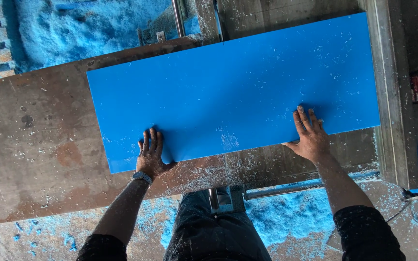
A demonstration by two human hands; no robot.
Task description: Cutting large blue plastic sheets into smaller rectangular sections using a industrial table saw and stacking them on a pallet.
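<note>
Left hand (pixel 150 155) spread flat on blue plastic sheet (pixel 233 89), near edge; right hand (pixel 309 137) spread flat likewise, further along. Sheet lying across rusty steel bench (pixel 39 145), blue shavings (pixel 286 215) around. Best pressed evenly, palms down, fingers clear of central slot.

A long rectangular blue plastic sheet (pixel 238 87) lies flat on a rusty metal surface (pixel 35 145), tilted slightly so its right end sits higher in the view. Its smooth face is speckled with pale shavings. The left hand (pixel 151 157) and right hand (pixel 309 137) press palm-down with spread fingers on its near edge, well apart.
</note>
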